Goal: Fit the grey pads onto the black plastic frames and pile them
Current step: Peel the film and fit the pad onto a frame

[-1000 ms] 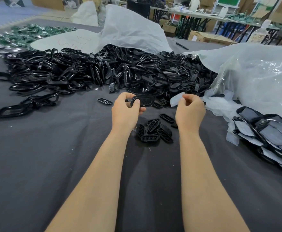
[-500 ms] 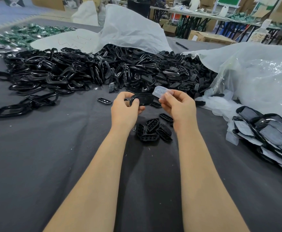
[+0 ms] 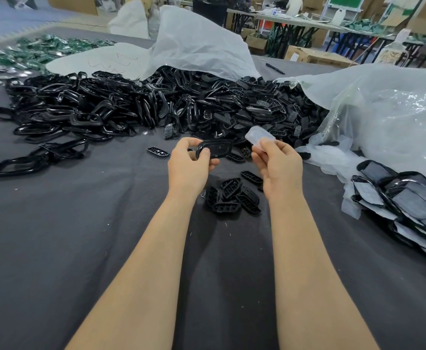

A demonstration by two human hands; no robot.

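- the left hand (image 3: 190,165) is closed on a black frame (image 3: 217,149), with fingers and thumb curled round its left end.
- the frame is held above the table (image 3: 80,236), lying about level, its free end pointing toward the right hand (image 3: 280,165).
- the right hand pinches a pale, see-through pad (image 3: 258,135) between thumb and fingers; most of the pad sticks up past the fingertips, tilted.
- the pad is near the frame's right end, a little higher, and the two are not touching.
- both forearms are bare and reach out over the dark grey cloth that covers the table.
- just below and between the hands, a small cluster of black grid parts (image 3: 232,195) lies on the cloth, and a lone grid part (image 3: 157,151) lies left of the left hand.
- beyond the hands, a wide heap (image 3: 131,107) of loose black frames and small black parts runs across the table, and a few looped frames have strayed to its near left.
- at the right edge, a pile (image 3: 403,200) of black frames with grey faces lies in overlapping rows.
- behind that pile, a clear plastic bag (image 3: 383,117) is slumped on the table, its mouth toward the heap.
- a white sheet (image 3: 194,46) is draped over the back of the heap.
- green parts (image 3: 42,49) are scattered at the far left.
- a dark pen (image 3: 275,68) lies on the cloth behind the heap, and a box (image 3: 315,55) stands further back.
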